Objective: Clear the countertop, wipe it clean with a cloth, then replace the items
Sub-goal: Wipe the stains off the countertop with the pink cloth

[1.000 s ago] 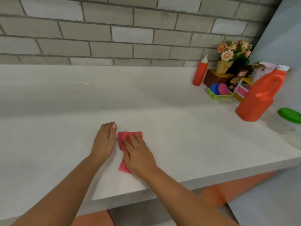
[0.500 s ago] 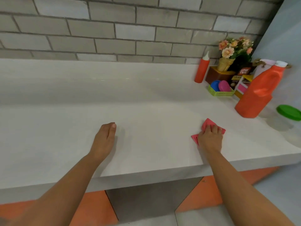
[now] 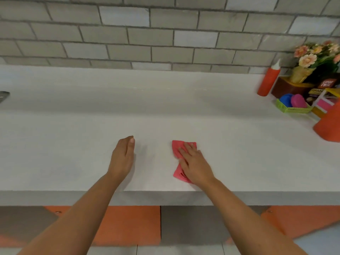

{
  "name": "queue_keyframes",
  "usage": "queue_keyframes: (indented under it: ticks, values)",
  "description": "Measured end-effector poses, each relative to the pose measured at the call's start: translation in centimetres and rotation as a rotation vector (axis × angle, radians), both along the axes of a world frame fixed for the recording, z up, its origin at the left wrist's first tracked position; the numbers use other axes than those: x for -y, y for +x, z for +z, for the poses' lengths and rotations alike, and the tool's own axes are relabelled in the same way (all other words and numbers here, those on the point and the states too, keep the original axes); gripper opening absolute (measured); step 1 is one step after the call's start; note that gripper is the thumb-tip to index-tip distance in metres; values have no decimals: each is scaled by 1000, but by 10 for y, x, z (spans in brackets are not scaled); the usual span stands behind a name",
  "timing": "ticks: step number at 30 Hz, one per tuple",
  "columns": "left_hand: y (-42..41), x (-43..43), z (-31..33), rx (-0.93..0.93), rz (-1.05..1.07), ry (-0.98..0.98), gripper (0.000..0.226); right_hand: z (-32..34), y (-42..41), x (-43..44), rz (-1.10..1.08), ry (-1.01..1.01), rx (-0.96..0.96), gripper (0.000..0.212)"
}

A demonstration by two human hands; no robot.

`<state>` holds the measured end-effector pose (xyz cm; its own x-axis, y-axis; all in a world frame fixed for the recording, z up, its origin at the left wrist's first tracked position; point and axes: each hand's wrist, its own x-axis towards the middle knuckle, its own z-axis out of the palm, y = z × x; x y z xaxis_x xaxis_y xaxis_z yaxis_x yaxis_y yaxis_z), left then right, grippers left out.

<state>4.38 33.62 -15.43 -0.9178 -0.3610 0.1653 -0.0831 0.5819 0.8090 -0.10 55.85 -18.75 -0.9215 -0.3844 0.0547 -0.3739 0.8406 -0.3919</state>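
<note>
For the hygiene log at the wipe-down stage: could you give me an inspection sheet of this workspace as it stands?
Surface: white countertop, no spills visible.
Job's things: pink cloth lies on the countertop near the front edge, partly under the right hand.
Clutter: grouped at the far right are a red squeeze bottle, flower pot, green basket and orange jug, the jug cut off by the frame; a metal object at the left edge.
Grips: left hand rests on the countertop, fingers straight, holding nothing; right hand presses flat on the cloth.
Cables: nothing seen.
Surroundings: grey brick wall behind; orange panels below.
</note>
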Motion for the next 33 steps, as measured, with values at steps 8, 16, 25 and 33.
queue_keyframes:
  ticks: [8,16,25,33]
  values:
    - [29,66,-3,-16,70,40,45,6,-38,63,-403,254,-43,65]
    - [16,66,1,-41,-34,51,43,9,45,143,183,-34,-54,48]
    - [-12,23,-1,-9,-209,72,46,10,-2,-77,-713,36,-56,47]
    - [-64,-65,-5,48,-402,9,48,9,9,-77,-398,195,20,82]
